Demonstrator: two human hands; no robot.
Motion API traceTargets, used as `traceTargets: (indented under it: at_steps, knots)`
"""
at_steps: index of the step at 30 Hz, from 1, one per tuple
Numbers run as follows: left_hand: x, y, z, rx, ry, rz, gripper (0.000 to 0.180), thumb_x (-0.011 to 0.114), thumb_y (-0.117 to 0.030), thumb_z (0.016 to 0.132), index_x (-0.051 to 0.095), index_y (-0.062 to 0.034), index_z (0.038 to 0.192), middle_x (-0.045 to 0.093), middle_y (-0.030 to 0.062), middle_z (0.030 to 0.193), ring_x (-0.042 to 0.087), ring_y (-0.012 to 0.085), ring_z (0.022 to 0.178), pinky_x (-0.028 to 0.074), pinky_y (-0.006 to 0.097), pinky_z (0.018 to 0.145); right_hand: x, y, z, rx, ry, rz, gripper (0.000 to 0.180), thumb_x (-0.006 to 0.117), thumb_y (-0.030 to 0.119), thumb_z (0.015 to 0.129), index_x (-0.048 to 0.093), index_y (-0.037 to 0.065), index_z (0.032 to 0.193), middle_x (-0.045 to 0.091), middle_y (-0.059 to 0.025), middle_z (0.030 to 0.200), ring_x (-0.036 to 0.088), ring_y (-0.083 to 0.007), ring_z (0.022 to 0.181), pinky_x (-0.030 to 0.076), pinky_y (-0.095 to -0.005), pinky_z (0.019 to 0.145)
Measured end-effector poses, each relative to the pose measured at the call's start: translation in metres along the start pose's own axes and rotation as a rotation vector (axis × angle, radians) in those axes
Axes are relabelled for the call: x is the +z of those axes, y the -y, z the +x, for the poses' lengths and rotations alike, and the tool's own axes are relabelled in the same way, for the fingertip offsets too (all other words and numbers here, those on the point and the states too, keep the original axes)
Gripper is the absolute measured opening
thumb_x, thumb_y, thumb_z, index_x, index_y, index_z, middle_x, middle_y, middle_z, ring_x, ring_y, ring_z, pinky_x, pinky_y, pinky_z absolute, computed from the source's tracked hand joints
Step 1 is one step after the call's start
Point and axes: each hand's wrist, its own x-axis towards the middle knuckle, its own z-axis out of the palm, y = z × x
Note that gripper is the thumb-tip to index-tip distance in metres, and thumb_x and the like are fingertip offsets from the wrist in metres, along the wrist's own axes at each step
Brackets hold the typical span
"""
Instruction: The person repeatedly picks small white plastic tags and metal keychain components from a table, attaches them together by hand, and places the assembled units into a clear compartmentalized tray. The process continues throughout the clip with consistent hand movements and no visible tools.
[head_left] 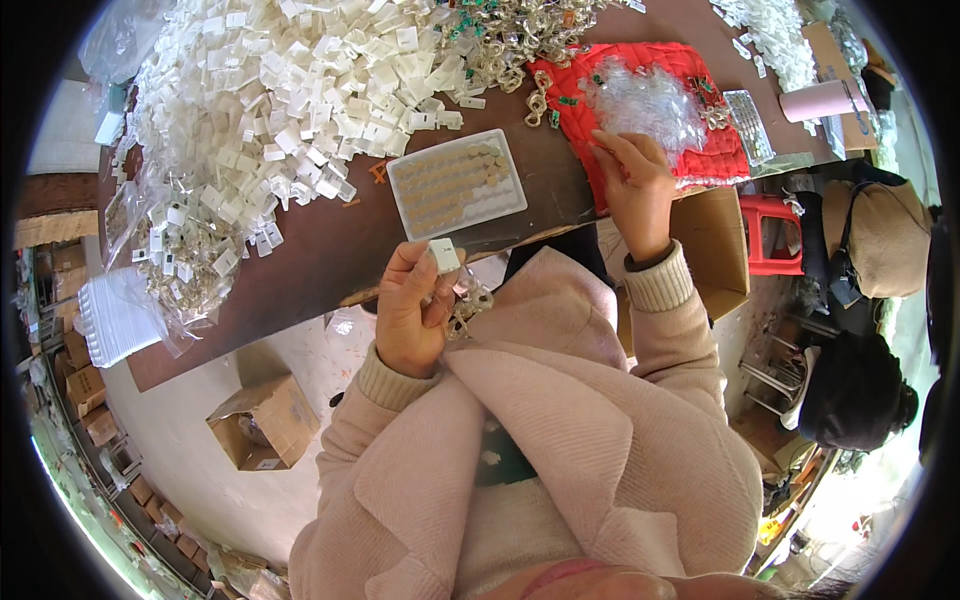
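Observation:
My left hand (412, 310) grips a small white card (442, 256) between thumb and fingers, in front of the table edge. From the same hand hangs a pale, shiny chain-like piece (468, 303). My right hand (637, 180) is raised at the near edge of a red quilted cloth (578, 75), thumb and fingers pinched together; whatever is between the fingertips is too small to make out. Just beyond it lies a heap of clear plastic bits (648, 105) on the cloth. Between my hands is a white tray (517, 190) with rows of small round tan pieces (435, 190).
A large pile of white plastic cards (290, 90) covers the table's left. Chain-like jewellery (510, 40) with green parts lies at the back. A stack of white trays (125, 318) sits at the left corner. Below are a cardboard box (265, 422) and a red stool (772, 235).

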Motion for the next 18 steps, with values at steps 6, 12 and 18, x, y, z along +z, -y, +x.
traceTargets:
  at_steps: [6, 12, 18]
  knots:
    - [-0.003, -0.001, -0.003, 0.017, 0.003, 0.014, 0.015, 0.068, -0.013, 0.095, 0.063, -0.0043, 0.106, 0.070, 0.0128, 0.100, 0.048, 0.0057, 0.065, 0.030, 0.016, 0.043, 0.013, -0.006, 0.006, -0.058, 0.130, -0.129, 0.015, 0.071, -0.003, 0.082, 0.072, 0.003, 0.096, 0.067, -0.0119, 0.089, 0.064, -0.0270, 0.081, 0.052, -0.0336, 0.072]
    - [-0.003, -0.001, -0.003, 0.011, 0.019, -0.003, 0.013, 0.064, -0.009, 0.097, 0.063, -0.0037, 0.109, 0.069, 0.0138, 0.104, 0.050, 0.0063, 0.069, 0.030, 0.016, 0.043, -0.002, -0.002, 0.013, 0.136, -0.021, 0.081, 0.016, 0.066, -0.006, 0.084, 0.071, 0.005, 0.096, 0.067, -0.0133, 0.090, 0.066, -0.0296, 0.084, 0.053, -0.0357, 0.073]
    - [0.006, 0.000, -0.003, 0.002, -0.061, 0.088, 0.014, 0.062, -0.010, 0.098, 0.062, -0.0050, 0.111, 0.071, 0.0124, 0.101, 0.054, 0.0062, 0.070, 0.031, 0.014, 0.043, -0.012, 0.043, 0.014, -0.047, 0.040, 0.220, 0.020, 0.063, -0.011, 0.084, 0.069, 0.003, 0.096, 0.066, -0.0152, 0.091, 0.066, -0.0307, 0.083, 0.053, -0.0349, 0.072]
